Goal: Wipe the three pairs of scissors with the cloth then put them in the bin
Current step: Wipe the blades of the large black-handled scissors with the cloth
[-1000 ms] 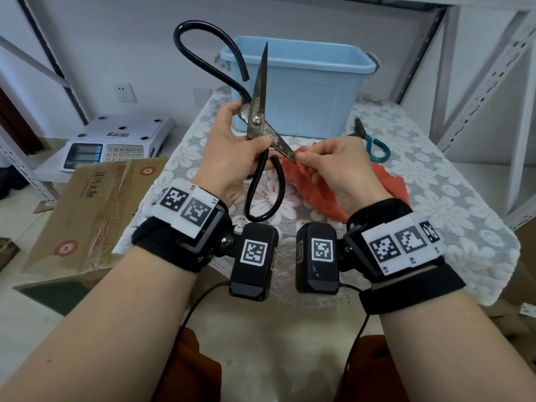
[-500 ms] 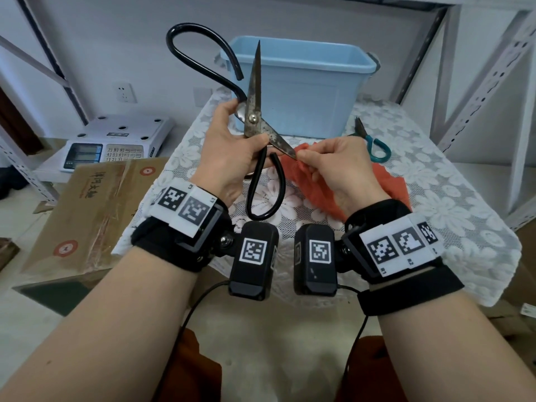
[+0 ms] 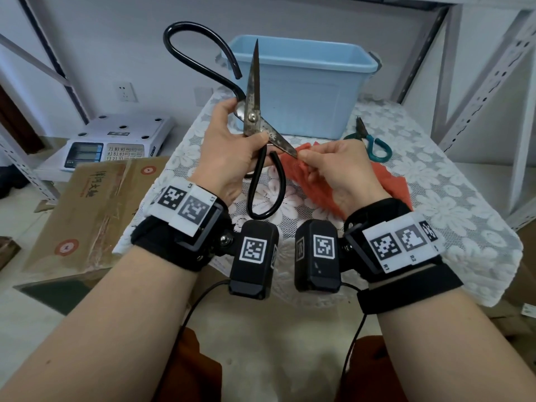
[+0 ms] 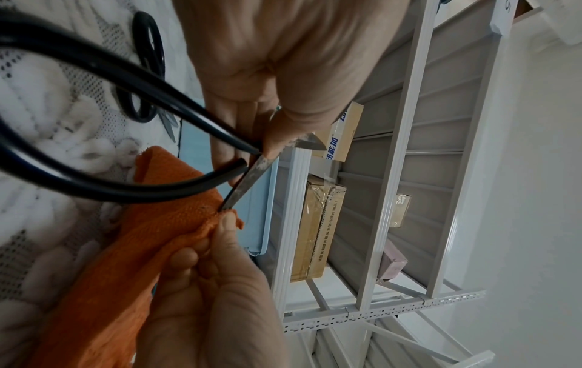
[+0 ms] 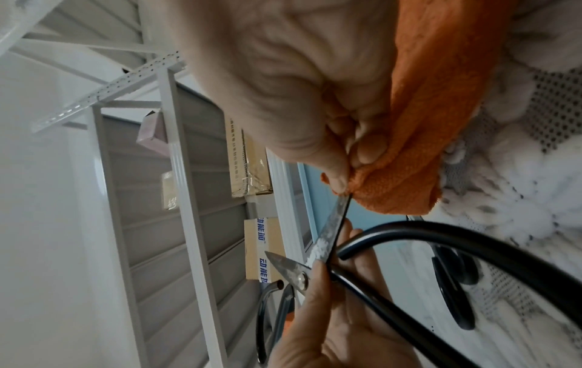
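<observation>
The large black-handled iron scissors (image 3: 254, 123) are spread open in mid-air, one blade pointing to 12 o'clock, the other toward 4 o'clock. The left hand (image 3: 229, 152) grips them at the pivot. The right hand (image 3: 336, 166) pinches the orange cloth (image 3: 391, 184) around the lower blade's tip, so wiping is in hand; next, I judge, comes the upright blade. The light blue plastic bin (image 3: 304, 88) stands behind at 12 o'clock on the lace-covered table (image 3: 449, 213); small teal-handled scissors (image 3: 374, 142) lie at 2 o'clock.
</observation>
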